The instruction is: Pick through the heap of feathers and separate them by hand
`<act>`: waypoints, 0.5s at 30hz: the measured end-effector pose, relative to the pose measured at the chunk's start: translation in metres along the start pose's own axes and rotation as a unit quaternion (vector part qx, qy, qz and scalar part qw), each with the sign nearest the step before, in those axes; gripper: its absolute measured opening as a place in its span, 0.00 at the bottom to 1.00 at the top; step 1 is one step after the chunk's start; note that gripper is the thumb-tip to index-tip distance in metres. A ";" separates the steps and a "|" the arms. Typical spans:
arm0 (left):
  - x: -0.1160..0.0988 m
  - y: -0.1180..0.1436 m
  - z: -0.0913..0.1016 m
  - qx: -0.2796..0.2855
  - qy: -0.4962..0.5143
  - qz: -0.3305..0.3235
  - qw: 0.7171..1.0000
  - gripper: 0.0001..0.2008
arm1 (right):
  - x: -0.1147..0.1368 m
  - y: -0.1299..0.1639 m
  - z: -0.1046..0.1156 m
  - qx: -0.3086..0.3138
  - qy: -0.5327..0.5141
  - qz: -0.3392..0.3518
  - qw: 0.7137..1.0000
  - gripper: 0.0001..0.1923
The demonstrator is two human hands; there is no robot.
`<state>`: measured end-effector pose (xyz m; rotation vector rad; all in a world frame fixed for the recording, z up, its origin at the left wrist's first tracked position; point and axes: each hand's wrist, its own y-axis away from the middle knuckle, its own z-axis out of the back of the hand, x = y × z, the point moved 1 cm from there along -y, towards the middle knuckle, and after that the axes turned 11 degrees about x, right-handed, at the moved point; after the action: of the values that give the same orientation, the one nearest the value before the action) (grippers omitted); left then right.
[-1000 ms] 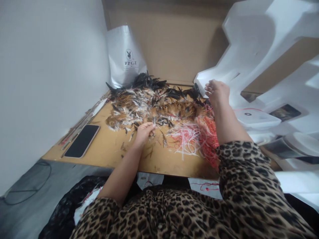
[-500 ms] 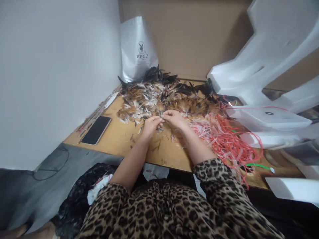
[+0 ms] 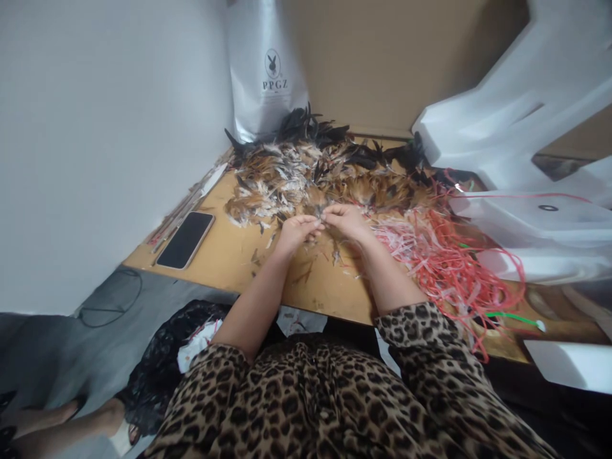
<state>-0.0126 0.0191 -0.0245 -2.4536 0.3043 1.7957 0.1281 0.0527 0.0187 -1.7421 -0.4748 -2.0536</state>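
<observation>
My left hand (image 3: 297, 233) and my right hand (image 3: 349, 222) meet fingertip to fingertip above the wooden table (image 3: 329, 290). Both are closed in a pinch on a small brown feather (image 3: 316, 197), whose tip points away from me; its lower end is hidden by the fingers. Just beyond them spreads a heap of brown, white and black feathers (image 3: 272, 182). Beside my right forearm lies a tangle of red and pale plastic strips (image 3: 444, 261). Loose feather bits lie under my hands.
A phone (image 3: 185, 240) lies at the table's left, beside a white wall. Behind the feathers stands a white printed bag (image 3: 270, 108). White plastic pieces (image 3: 540, 220) crowd the right. On the floor at left are a black plastic bag (image 3: 160, 363) and another person's legs (image 3: 71, 427).
The view has tilted down and turned slightly, so things sit a little differently in the picture. My hands keep their pinch, fingertips together. More of the other person's legs shows at lower left.
</observation>
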 end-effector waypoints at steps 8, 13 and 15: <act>-0.001 0.000 -0.001 -0.005 0.013 0.007 1.000 0.15 | -0.005 -0.001 0.000 -0.001 0.002 -0.020 1.000 0.07; -0.001 0.001 -0.001 -0.010 0.007 0.005 1.000 0.16 | -0.006 -0.001 0.000 0.010 -0.005 -0.025 1.000 0.07; -0.001 0.000 0.000 -0.010 0.001 0.002 1.000 0.16 | -0.006 -0.001 0.000 0.012 -0.030 -0.025 0.999 0.08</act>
<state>-0.0127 0.0187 -0.0238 -2.4701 0.2928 1.8060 0.1280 0.0540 0.0128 -1.7990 -0.5647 -2.0245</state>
